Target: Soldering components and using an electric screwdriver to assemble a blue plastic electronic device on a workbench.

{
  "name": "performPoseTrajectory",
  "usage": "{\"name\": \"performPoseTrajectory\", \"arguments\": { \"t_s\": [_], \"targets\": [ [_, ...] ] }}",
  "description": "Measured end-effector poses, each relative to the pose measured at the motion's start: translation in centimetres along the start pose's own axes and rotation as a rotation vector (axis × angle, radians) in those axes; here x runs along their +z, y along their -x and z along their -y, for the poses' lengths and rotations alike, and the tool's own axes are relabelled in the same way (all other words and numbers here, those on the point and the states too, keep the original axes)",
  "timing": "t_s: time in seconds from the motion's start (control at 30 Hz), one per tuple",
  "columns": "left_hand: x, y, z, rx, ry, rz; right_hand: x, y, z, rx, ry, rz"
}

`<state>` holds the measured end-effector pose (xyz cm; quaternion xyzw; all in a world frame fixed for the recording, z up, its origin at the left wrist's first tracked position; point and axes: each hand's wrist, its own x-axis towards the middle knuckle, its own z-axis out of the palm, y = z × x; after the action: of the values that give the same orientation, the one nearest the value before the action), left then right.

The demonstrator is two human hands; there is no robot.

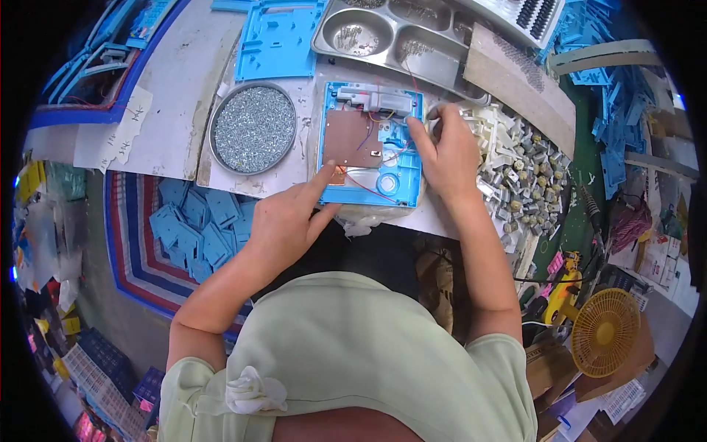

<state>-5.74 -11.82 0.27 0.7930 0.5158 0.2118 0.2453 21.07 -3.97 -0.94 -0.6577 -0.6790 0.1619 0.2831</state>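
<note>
On the near table edge, the blue case is lying open, board and wires seated. I am pressing my left hand, index extended, on its corner; my right hand is pinching something small at its right edge; closing looks left to do.

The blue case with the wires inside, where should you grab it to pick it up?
Probably by its long left and right edges, coming from above. The blue case lies flat and open side up, with a brown board and thin wires inside. The left hand and right hand already rest on it.
</note>
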Motion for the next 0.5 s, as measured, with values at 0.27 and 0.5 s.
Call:
{"name": "performPoseTrajectory", "arguments": {
  "t_s": [0.27,0.5],
  "targets": [
    [-2.2,-1.3,-0.8,0.038,0.051,-0.001,-2.2,-0.7,0.9,-0.146,-0.122,-0.013],
    [-1.3,-1.9,-0.6,0.097,0.186,-0.055,-0.7,-0.6,3.1,-0.214,0.111,-0.003]
  ]
}}
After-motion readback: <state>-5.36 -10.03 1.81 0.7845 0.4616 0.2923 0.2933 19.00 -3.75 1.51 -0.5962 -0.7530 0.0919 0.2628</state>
